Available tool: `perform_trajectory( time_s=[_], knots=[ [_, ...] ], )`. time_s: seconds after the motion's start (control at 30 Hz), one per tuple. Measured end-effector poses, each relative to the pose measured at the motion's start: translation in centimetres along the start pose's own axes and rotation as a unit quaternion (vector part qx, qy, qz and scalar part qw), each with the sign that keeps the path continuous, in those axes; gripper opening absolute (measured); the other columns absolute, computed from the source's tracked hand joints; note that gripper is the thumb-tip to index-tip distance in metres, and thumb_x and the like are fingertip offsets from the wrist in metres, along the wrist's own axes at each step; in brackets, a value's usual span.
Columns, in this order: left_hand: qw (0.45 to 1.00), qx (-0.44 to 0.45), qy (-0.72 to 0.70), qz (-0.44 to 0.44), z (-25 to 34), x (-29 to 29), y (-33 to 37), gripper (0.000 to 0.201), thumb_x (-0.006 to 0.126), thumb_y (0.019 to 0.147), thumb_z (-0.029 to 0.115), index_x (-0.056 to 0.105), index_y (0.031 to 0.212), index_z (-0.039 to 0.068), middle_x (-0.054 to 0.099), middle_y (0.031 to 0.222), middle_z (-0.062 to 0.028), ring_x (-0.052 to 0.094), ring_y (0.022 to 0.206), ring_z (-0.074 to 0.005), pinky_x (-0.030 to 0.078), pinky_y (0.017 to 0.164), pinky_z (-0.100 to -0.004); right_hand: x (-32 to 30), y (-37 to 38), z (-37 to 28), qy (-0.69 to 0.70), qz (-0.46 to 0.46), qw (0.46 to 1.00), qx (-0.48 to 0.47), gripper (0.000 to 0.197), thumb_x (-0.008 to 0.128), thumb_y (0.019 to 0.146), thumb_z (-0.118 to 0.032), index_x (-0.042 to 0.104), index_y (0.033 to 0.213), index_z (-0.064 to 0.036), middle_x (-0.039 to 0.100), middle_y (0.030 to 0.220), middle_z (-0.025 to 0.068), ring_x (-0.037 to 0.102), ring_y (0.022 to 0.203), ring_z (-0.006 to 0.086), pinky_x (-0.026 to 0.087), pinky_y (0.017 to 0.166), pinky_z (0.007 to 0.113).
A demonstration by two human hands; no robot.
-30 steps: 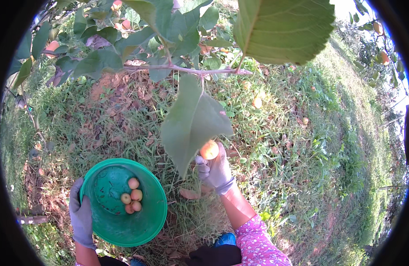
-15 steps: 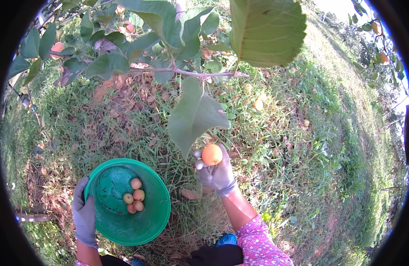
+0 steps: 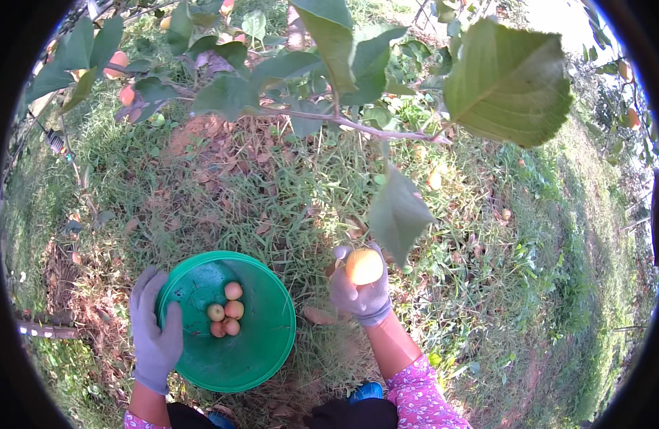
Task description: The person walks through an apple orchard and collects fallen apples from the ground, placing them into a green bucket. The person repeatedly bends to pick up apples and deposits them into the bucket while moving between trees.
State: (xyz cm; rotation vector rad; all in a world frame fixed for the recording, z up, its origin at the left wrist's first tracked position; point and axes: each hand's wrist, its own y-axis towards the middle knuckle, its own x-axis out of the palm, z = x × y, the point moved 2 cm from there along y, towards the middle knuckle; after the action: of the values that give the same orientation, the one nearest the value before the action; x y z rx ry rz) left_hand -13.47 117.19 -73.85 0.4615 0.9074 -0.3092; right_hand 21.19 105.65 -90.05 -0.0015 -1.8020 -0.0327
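Observation:
In my gloved right hand (image 3: pixel 361 293) I hold a yellow-orange apple (image 3: pixel 364 267), my fingers curled round its sides. My left hand (image 3: pixel 155 325), also in a grey glove, grips the left rim of a green bucket (image 3: pixel 286 336), thumb over the inner wall and fingers outside. Several small reddish-yellow apples (image 3: pixel 234 309) lie together inside the bucket, with dark bits of debris (image 3: pixel 183 294) on its bottom. A drooping leaf (image 3: pixel 399 213) hangs just above the held apple.
A leafy branch (image 3: pixel 358 127) crosses the upper view close to me, with apples (image 3: pixel 116 64) at its left. Fallen apples (image 3: pixel 434 179) lie in the grass. More fruit (image 3: pixel 632 119) hangs at the far right. A blue shoe (image 3: pixel 365 392) shows below.
My right hand, still holding the apple, has turned so its fingers wrap round it more. The branch and bucket appear farther right in view. My left hand's fingers show more over the rim.

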Motion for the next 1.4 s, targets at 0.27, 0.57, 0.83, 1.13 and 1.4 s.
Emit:
perform_trajectory(
  time_s=[0.27, 0.57, 0.83, 1.13, 1.4],
  knots=[
    [0.975, 0.216, 0.036, -0.05, 4.7, -0.6, 1.8, 0.055, 0.082, 0.079, 0.015, 0.064, 0.131, 0.008, 0.065, 0.131, -0.0119, 0.062, 0.124, -0.0356, 0.047, 0.107, -0.0527, 7.9, 4.1, 5.1, 0.001, 0.063, 0.989, 0.134, 0.085, 0.023, 0.108, -0.07, 0.053, 0.147, -0.0012, 0.069, 0.079, 0.0163, 0.055, 0.045, 0.02, 0.044, 0.044, 0.033],
    [0.977, 0.205, -0.004, -0.054, 3.2, -1.0, 2.5, 0.055, 0.084, 0.078, 0.023, 0.066, 0.128, 0.009, 0.071, 0.117, -0.0088, 0.067, 0.111, -0.0311, 0.048, 0.104, -0.0507, 9.1, 5.2, 8.6, -0.075, -0.046, 0.985, 0.147, 0.065, 0.045, 0.111, -0.051, 0.038, 0.155, -0.0043, 0.069, 0.119, 0.014, 0.067, 0.08, 0.0163, 0.056, 0.071, 0.031],
    [0.983, 0.13, 0.036, -0.125, 2.5, -1.5, 2.0, 0.081, 0.088, 0.074, 0.043, 0.06, 0.14, 0.007, 0.07, 0.123, -0.0133, 0.065, 0.121, -0.0343, 0.039, 0.117, -0.0567, 12.8, 5.5, 12.2, -0.335, -0.068, 0.933, 0.113, 0.07, 0.039, 0.114, -0.037, 0.017, 0.165, 0.0051, 0.044, 0.157, 0.0198, 0.059, 0.131, 0.0246, 0.06, 0.091, 0.035],
    [0.986, 0.111, 0.004, -0.128, 0.4, -1.5, 2.1, 0.079, 0.089, 0.073, 0.04, 0.061, 0.141, 0.011, 0.068, 0.129, -0.013, 0.063, 0.123, -0.0343, 0.039, 0.117, -0.0541, 16.8, 5.4, 10.6, -0.397, -0.09, 0.905, 0.125, 0.054, 0.035, 0.115, -0.016, 0.023, 0.164, 0.0039, 0.047, 0.155, 0.0207, 0.061, 0.129, 0.0261, 0.058, 0.099, 0.04],
    [0.984, 0.081, -0.037, -0.157, -0.2, -1.4, 2.2, 0.072, 0.087, 0.072, 0.03, 0.063, 0.138, 0.01, 0.071, 0.121, -0.0125, 0.065, 0.114, -0.0377, 0.04, 0.113, -0.0507, 20.4, 8.2, 10.6, -0.752, -0.117, 0.61, -0.221, 0.026, 0.077, 0.089, -0.005, 0.074, 0.115, -0.0057, 0.072, 0.106, 0.0133, 0.07, 0.086, 0.0268, 0.057, 0.076, 0.035]
  ],
)
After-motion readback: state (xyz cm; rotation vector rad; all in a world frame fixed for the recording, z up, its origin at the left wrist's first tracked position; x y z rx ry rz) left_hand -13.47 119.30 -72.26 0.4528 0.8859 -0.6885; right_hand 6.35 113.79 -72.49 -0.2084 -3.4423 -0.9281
